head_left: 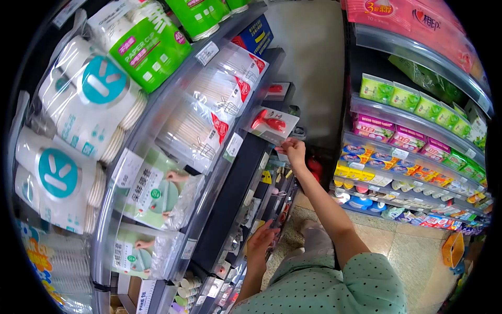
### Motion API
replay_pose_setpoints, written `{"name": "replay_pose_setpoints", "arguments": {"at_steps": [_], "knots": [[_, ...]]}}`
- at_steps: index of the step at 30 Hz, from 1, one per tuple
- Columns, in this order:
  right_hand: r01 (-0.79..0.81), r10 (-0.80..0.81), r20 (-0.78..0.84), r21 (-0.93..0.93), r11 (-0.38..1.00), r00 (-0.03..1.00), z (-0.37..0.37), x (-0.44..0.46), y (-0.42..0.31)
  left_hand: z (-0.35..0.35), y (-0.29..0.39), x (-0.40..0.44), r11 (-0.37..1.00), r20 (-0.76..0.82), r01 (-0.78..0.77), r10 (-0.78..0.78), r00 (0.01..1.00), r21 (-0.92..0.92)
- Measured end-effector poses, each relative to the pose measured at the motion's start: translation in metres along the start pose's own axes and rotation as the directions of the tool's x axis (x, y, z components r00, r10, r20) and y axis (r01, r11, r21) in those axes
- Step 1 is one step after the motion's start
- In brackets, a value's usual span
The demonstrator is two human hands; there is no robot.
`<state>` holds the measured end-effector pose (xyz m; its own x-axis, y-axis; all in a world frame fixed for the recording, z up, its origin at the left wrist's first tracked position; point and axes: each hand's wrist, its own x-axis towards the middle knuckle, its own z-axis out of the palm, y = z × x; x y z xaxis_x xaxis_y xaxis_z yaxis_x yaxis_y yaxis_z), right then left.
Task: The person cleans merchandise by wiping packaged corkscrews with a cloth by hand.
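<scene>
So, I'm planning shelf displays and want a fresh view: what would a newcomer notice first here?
Probably the bright green plastic pack of paper cups at the upper left, beside a white paper-cup pack with a round teal logo. Next, perhaps, the glossy pink plastic-wrapped packs at the upper right. Near the middle, the right hand is at the white box with a red design.

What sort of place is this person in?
Most likely a supermarket or household-goods shop: clear-wrapped white paper cups with round teal logos, a green-and-white pack printed PAPER CUP, and small rectangular white price tags along grey shelf edges.
</scene>
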<state>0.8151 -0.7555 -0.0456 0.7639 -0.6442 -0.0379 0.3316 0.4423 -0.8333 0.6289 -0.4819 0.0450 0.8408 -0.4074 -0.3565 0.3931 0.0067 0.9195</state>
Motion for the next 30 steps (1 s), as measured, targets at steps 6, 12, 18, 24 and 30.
{"name": "replay_pose_setpoints", "arguments": {"at_steps": [6,12,18,24,30], "knots": [[-0.008,0.007,-0.017,-0.022,1.0,1.0,0.016,0.059,0.007,0.017,0.014,0.031,1.0,0.009,-0.025,0.025,1.0,0.0],[-0.056,0.048,-0.068,-0.121,0.991,0.997,0.034,0.127,0.022,0.031,0.017,0.05,1.0,0.034,-0.019,0.019,0.999,0.016],[-0.151,0.122,-0.122,-0.265,0.952,0.985,0.041,0.176,0.035,0.032,0.017,0.06,1.0,-0.01,-0.017,0.017,1.0,-0.013],[-0.221,0.171,-0.186,-0.295,0.929,0.968,0.049,0.172,0.013,0.035,0.017,0.062,0.999,-0.076,-0.03,0.029,0.997,-0.012],[-0.172,0.123,-0.133,-0.469,0.866,0.983,0.044,0.173,0.017,0.036,0.015,0.063,1.0,-0.098,-0.02,0.019,0.995,-0.002]]}}
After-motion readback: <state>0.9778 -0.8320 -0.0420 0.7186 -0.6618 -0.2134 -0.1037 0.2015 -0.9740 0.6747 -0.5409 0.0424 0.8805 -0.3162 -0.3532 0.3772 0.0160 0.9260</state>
